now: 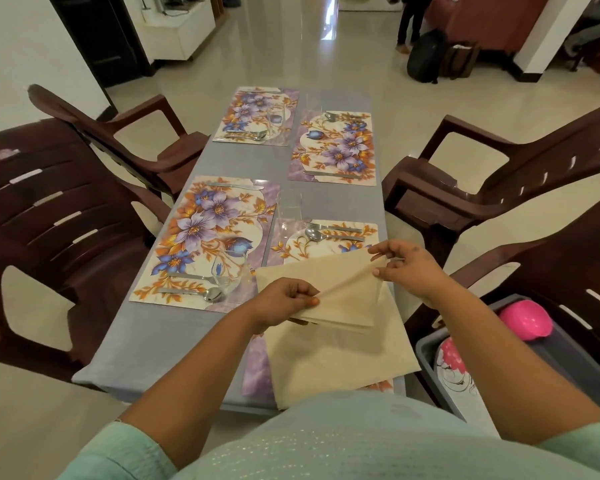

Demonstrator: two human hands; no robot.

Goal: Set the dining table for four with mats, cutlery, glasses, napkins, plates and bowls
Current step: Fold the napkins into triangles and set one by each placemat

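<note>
Both my hands hold cream cloth napkins above the near right place mat. My left hand pinches the stack at its near left corner. My right hand lifts the top napkin by its far right corner. One unfolded napkin hangs down over the table's near edge. Several floral mats lie on the grey table, each with cutlery; the near left mat carries a spoon. A clear glass stands between the near mats, another glass on the near left mat.
Dark brown plastic chairs stand on both sides: one at left, one at right. A grey tub on the chair at near right holds a pink bowl and flowered plates. A person stands far back by a black bag.
</note>
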